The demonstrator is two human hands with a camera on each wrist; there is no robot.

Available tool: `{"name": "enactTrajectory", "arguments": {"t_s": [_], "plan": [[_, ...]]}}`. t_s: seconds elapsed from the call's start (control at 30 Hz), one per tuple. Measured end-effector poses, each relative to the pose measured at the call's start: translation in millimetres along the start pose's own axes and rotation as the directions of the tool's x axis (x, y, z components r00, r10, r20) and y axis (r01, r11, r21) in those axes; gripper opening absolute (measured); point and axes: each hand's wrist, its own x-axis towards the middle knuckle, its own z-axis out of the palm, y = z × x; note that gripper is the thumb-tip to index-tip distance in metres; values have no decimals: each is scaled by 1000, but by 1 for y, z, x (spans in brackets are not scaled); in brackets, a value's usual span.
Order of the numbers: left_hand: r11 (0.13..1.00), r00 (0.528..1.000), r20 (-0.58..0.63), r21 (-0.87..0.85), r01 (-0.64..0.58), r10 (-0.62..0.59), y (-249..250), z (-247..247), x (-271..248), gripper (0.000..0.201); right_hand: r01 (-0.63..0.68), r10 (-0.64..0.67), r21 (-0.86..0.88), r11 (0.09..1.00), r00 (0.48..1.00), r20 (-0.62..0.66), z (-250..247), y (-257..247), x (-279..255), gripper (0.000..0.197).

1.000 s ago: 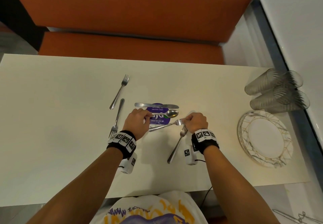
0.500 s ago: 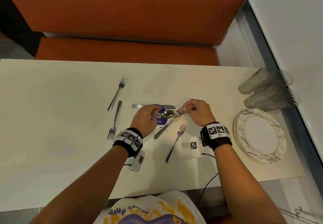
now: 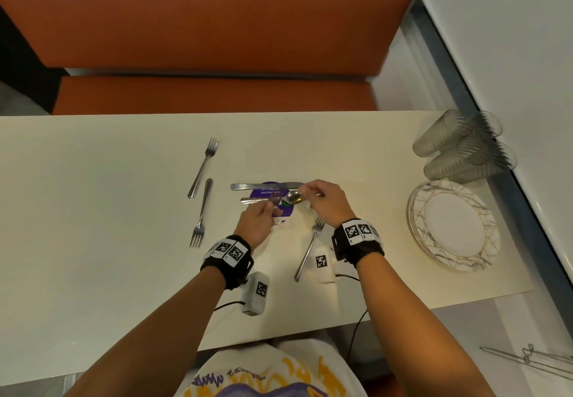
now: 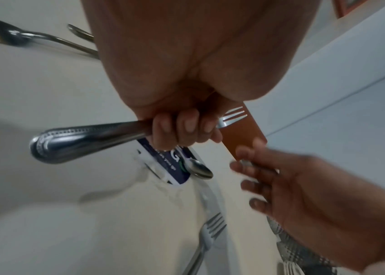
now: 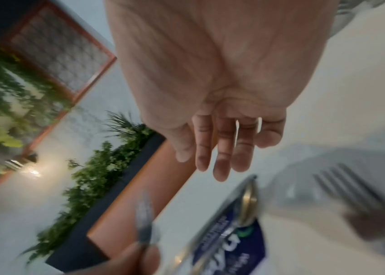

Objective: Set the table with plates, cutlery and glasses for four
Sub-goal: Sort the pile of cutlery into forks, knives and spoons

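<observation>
My left hand (image 3: 263,210) grips a steel fork (image 3: 277,195) by its neck, tines up, just above the table; in the left wrist view its fingers (image 4: 187,128) curl round the fork (image 4: 88,137). My right hand (image 3: 313,192) hovers beside it with straight, relaxed fingers (image 5: 219,160) that hold nothing. Under them a spoon (image 3: 293,197) lies on a purple sticker (image 3: 286,209), with a knife (image 3: 248,186) just behind. Another fork (image 3: 308,251) lies by my right wrist, and two forks (image 3: 203,167) (image 3: 201,210) lie to the left.
A stack of patterned plates (image 3: 452,226) sits at the table's right end, with several clear glasses (image 3: 465,148) lying on their sides behind it. An orange bench (image 3: 217,24) runs along the far side. The white table (image 3: 93,210) stretches left.
My right hand, which pinched the fork's tines, has let go and opened. My left hand has taken the fork and lifted it off the table, tines up.
</observation>
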Motion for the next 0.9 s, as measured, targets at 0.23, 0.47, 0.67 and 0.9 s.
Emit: {"name": "enactTrajectory", "arguments": {"t_s": [0.23,0.47,0.67,0.9], "plan": [[974,986,-37,-169,151,-160,-16,-20,-10,29,-158,127,-166,973,975,-185,0,69,-7,23],[956,979,-30,-225,190,-202,-23,-31,-15,27,-183,144,-217,959,972,-185,10,86,-13,19],[970,994,2,-218,108,-110,-25,-33,-16,24,-160,140,-186,969,983,-119,10,69,-15,4],[963,994,17,-245,108,-107,-26,-30,-13,22,67,-62,-98,993,996,58,19,-10,-16,8]]}}
